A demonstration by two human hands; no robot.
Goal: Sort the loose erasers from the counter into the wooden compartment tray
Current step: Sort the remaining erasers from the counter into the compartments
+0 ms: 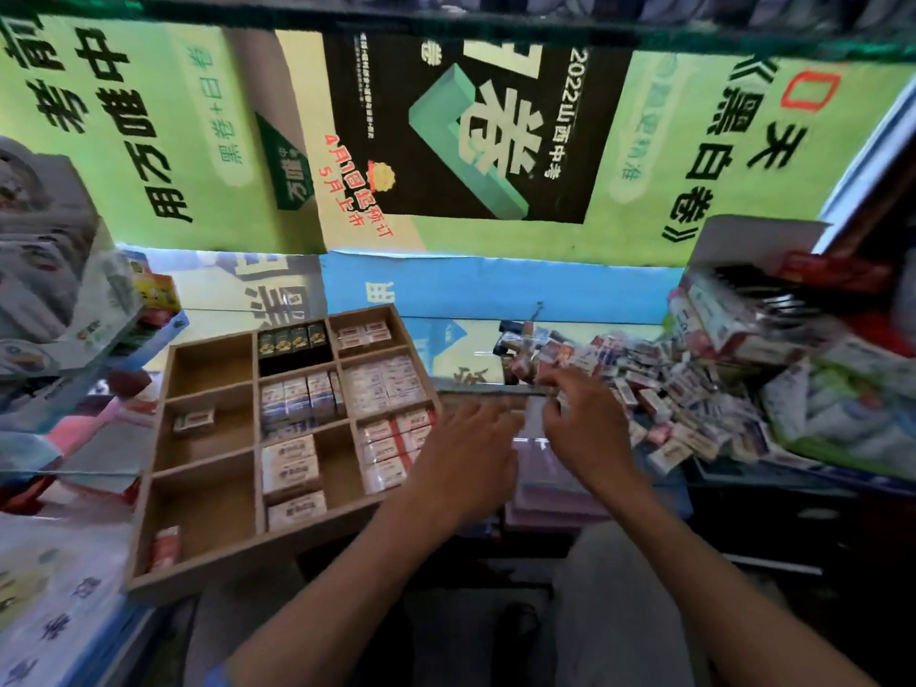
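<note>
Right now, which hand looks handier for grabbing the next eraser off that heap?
Probably the right hand: its fingers already reach the near edge of the eraser pile on the counter. The left hand hovers open between pile and wooden tray, nearer the tray.

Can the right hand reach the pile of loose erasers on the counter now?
Probably yes. The right hand is at the near edge of the pile of loose erasers, and nothing lies between them. The left hand is beside it, not in the way.

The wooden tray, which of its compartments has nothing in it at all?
The far-left compartment of the wooden tray: bare bottom, while every other one holds at least one eraser.
</note>
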